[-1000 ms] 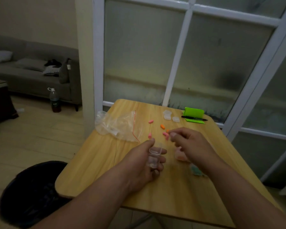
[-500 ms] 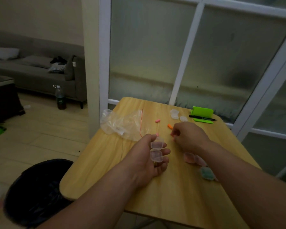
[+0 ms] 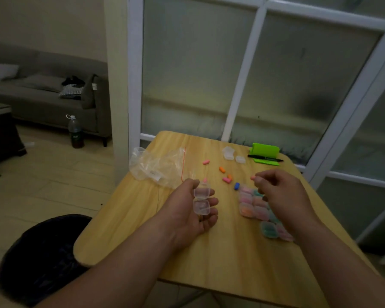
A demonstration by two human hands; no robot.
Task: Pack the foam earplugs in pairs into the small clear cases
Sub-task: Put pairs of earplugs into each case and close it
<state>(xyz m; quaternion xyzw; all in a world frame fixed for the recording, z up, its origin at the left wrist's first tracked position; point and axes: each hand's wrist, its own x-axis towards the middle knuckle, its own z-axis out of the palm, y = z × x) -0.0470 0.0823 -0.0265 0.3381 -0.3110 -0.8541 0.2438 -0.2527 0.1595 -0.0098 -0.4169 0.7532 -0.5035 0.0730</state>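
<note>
My left hand holds an opened small clear case above the wooden table, lid hinged back, both halves looking empty. To its right my right hand pinches a pink earplug between thumb and fingertip. Loose earplugs lie on the table beyond: pink ones, orange ones, a blue one. Another pink earplug shows just behind the held case. A cluster of filled cases lies under my right hand, partly hidden by it.
A crumpled clear plastic bag lies at the table's left edge. Empty clear cases sit near the far edge beside a green holder with a black pen. A black bin stands on the floor to the left.
My right hand has lifted from the loose earplugs with a pink one pinched and drawn back to the right. The left hand keeps holding the open case.
</note>
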